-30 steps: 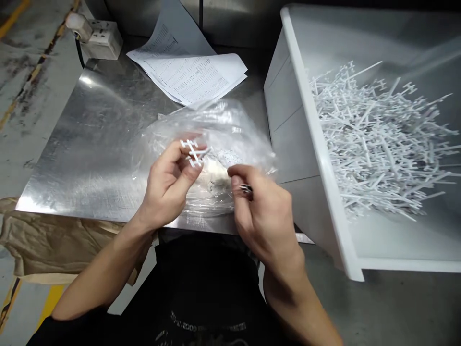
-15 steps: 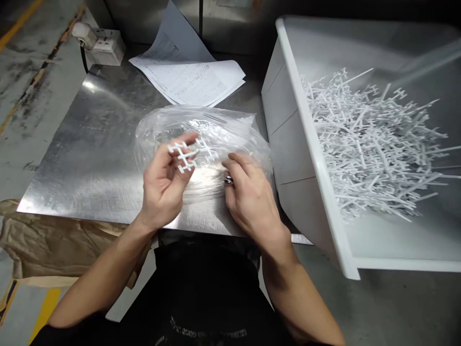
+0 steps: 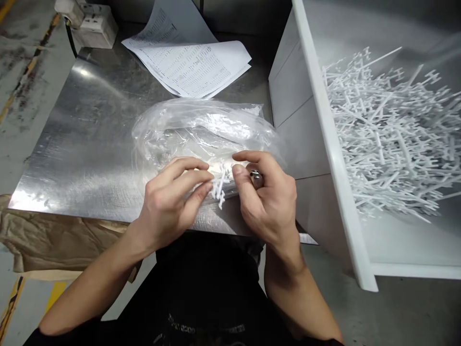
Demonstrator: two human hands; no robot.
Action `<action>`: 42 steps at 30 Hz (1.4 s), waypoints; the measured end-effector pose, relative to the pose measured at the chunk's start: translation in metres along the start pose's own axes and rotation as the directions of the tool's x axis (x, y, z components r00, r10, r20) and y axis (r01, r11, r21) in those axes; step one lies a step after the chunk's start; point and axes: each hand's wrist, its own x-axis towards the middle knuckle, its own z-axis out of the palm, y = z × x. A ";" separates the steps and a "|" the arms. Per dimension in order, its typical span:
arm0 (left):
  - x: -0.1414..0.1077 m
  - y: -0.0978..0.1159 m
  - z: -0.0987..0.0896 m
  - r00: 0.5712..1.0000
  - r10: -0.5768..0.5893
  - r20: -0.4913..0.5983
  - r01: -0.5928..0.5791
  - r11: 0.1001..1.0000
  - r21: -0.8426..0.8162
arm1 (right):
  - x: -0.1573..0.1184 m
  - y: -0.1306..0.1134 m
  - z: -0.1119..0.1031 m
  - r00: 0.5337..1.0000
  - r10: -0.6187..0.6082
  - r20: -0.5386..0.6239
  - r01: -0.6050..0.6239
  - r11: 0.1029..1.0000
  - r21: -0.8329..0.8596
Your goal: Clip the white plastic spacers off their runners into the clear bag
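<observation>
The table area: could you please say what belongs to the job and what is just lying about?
In use, it seems:
white piece in the left hand
clear bag
bin of similar pieces

Probably lying about:
printed sheets
brown material
socket block

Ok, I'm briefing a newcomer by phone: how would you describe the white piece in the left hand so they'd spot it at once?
On the metal table, left of the big white bin, lies a clear plastic bag. Over its near edge, the left hand pinches a small, branched white piece. Similar pieces lie heaped in the bin; this one alone is held.
</observation>
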 end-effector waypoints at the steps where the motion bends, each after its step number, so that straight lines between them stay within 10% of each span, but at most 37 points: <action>1: -0.001 0.003 -0.001 0.999 0.040 0.004 -0.040 0.998 0.051 | -0.001 -0.002 0.000 0.998 0.061 0.006 -0.061 0.997 0.043; 9: -0.006 -0.005 0.008 0.999 0.038 0.016 -0.039 0.997 0.066 | -0.014 0.004 -0.018 0.925 0.302 0.230 -0.365 0.874 0.321; 21: -0.013 -0.008 0.010 0.998 -0.046 0.046 0.050 0.996 -0.074 | -0.024 0.005 -0.020 0.897 0.283 0.339 -0.379 0.888 0.260; 32: -0.012 -0.011 0.011 0.997 0.020 0.074 -0.017 0.999 -0.051 | -0.022 0.018 -0.009 0.994 0.071 0.087 -0.092 0.961 0.261; 42: -0.012 -0.012 0.011 0.990 0.110 0.091 -0.109 0.994 -0.017 | -0.029 0.020 -0.003 0.973 0.188 0.133 -0.212 0.957 0.196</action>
